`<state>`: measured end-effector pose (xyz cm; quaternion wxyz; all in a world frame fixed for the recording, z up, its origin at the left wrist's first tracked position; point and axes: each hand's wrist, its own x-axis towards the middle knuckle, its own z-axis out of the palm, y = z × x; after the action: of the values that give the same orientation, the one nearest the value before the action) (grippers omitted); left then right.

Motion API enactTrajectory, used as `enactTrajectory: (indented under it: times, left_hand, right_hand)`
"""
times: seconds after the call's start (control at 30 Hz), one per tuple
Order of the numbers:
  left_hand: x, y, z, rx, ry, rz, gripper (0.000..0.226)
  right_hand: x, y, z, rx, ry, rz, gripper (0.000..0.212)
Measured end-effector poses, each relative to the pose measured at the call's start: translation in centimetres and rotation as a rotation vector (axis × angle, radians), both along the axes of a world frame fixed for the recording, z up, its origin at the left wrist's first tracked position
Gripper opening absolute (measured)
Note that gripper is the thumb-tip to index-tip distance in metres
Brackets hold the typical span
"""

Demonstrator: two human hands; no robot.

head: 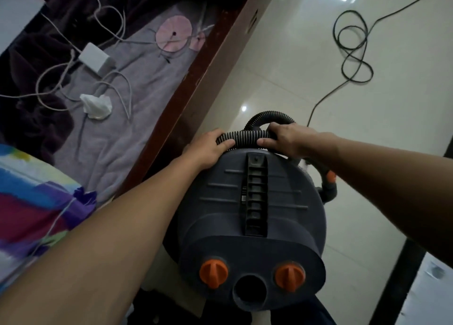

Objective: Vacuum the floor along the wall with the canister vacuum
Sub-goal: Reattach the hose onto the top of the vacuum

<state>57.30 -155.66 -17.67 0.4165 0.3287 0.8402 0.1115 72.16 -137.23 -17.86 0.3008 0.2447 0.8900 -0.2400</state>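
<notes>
Fingers of both hands wrapped round ribbed hose atop canister vac; arms outstretched.

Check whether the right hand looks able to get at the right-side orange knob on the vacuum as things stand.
Probably yes. The right hand grips the ribbed hose at the far edge of the canister vacuum, so it must let go first. The right orange knob sits uncovered at the near end, nothing across the path.

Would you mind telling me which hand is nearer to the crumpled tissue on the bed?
Left. The left hand grips the hose on the side toward the crumpled tissue; the right hand grips farther along, away from it.
</notes>
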Motion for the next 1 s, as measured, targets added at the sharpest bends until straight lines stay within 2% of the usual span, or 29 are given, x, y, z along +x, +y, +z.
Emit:
enactTrajectory:
  times: [0.1, 0.3, 0.4, 0.5, 0.57, 0.67, 0.83, 1.0]
  left_hand:
    - [0.2, 0.7, -0.4, -0.057, 0.015, 0.010, 0.047]
    - [-0.2, 1.8, -0.6, -0.121, 0.001, 0.030, 0.046]
    - [0.3, 1.7, -0.1, -0.161, 0.021, 0.028, 0.051]
    - [1.7, 1.4, 1.2, -0.224, 0.126, 0.025, 0.054]
    - [3.0, 0.9, 2.7, -0.229, 0.213, 0.029, 0.052]
    - [5.1, -0.2, 5.6, -0.176, 0.312, 0.028, 0.045]
    - [9.1, -0.4, 12.3, -0.137, 0.281, -0.051, 0.034]
    - [13.2, 1.7, 19.2, -0.103, 0.255, -0.183, 0.022]
  right_hand:
    - [0.3, 0.1, -1.4, 0.013, -0.032, 0.001, 0.045]
    - [0.6, 0.7, -2.6, 0.026, -0.018, 0.063, 0.059]
    - [0.9, 0.5, -2.3, -0.034, -0.097, -0.005, 0.076]
    - [2.2, 0.0, -1.5, -0.120, -0.108, -0.139, 0.086]
    - [4.2, -0.1, -0.3, -0.124, -0.074, -0.182, 0.083]
    - [8.6, 0.0, 2.3, -0.044, -0.029, -0.239, 0.064]
    - [16.3, -0.2, 8.5, -0.006, -0.120, -0.456, 0.047]
    - [22.1, 0.2, 16.6, 0.014, -0.046, -0.638, 0.041]
